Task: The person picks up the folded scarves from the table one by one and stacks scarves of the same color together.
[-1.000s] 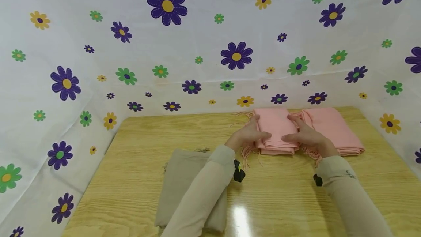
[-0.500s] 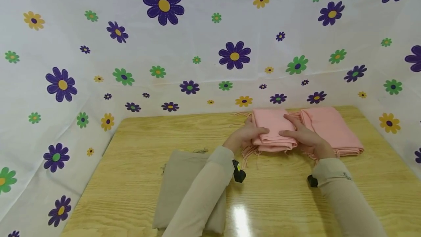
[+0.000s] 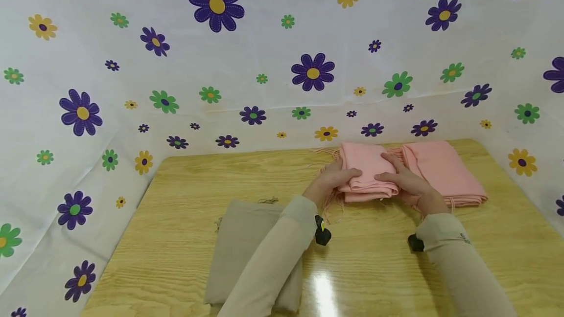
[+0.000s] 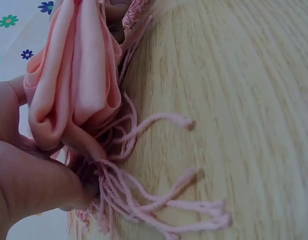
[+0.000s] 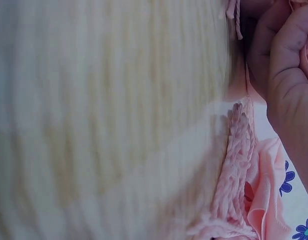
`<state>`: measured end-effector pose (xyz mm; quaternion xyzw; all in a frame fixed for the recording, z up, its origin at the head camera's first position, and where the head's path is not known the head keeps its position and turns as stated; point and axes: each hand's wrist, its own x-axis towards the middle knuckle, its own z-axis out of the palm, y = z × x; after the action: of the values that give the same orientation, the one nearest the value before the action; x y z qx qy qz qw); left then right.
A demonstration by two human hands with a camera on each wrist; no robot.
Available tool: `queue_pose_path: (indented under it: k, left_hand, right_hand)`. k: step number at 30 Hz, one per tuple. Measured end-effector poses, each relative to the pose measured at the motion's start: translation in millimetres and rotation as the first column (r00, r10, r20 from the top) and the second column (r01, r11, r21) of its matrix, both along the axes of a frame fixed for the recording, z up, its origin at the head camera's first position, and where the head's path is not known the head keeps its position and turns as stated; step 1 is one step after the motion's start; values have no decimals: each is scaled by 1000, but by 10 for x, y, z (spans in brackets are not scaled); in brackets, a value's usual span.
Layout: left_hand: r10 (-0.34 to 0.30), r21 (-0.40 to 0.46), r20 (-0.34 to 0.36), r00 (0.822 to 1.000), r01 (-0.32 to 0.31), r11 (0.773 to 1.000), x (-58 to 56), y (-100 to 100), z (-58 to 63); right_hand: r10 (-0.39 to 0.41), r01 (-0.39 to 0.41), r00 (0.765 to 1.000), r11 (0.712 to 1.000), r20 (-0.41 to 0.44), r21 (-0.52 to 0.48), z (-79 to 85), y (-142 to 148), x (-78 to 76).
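A folded pink scarf with fringe is held from both sides near the back of the table in the head view. On its left side my left hand grips it, the thumb on top and the other fingers hidden behind or under the cloth. My right hand grips the right side, thumb likewise on top. The left wrist view shows the scarf's layered folds and loose fringe strands over the wood. In the right wrist view, curled fingers of the right hand are against pink cloth.
A second folded pink scarf lies just right of my right hand. A folded grey-beige scarf lies at the front left, partly under my left forearm. Flower-printed white cloth walls the wooden table at the back and sides.
My hands have closed in on the pink scarf, the left fingers slipping out of sight behind or under it. Its near edge now looks raised slightly. The other scarves have stayed put.
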<state>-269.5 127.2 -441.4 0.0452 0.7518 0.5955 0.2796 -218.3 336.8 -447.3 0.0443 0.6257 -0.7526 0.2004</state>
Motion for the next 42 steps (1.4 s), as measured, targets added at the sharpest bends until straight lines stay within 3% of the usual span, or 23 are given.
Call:
queue_pose_path:
  k: [2, 4, 8, 11, 16, 19, 22, 33, 42]
  left_hand:
    - [-1, 23, -33, 999, 2, 1000, -15, 25, -3]
    - [-1, 105, -11, 1000, 3, 994, -34, 49, -5]
    - [34, 232, 113, 993, -59, 971, -59, 70, -8]
    - [84, 272, 185, 979, -134, 953, -53, 62, -7]
    - [29, 349, 184, 982, -93, 932, -61, 23, -40]
    - [-39, 360, 167, 985, -24, 933, -67, -10, -79]
    - [-74, 375, 174, 982, 3, 927, -68, -27, -99]
    - [-59, 342, 157, 986, 2, 940, -67, -31, -37]
    - [-60, 317, 80, 995, 31, 948, -47, -71, 101]
  right_hand:
    - [-16, 17, 1000, 1000, 11, -22, 13, -4, -1]
    - [-21, 22, 1000, 999, 12, -41, 23, -9, -1]
    - [-18, 18, 1000, 997, 5, -69, 39, -24, 14]
    - [-7, 7, 1000, 997, 0, -71, 48, -35, 28]
    - [13, -13, 1000, 1000, -1, -10, 42, -53, 27]
    - [22, -22, 1000, 1000, 6, -1, 34, -60, 34]
    - [20, -19, 1000, 999, 13, -45, 28, -65, 46]
    - [-17, 17, 1000, 997, -2, -73, 82, -97, 57]
    - [-25, 21, 998, 998, -53, -64, 194, -136, 79]
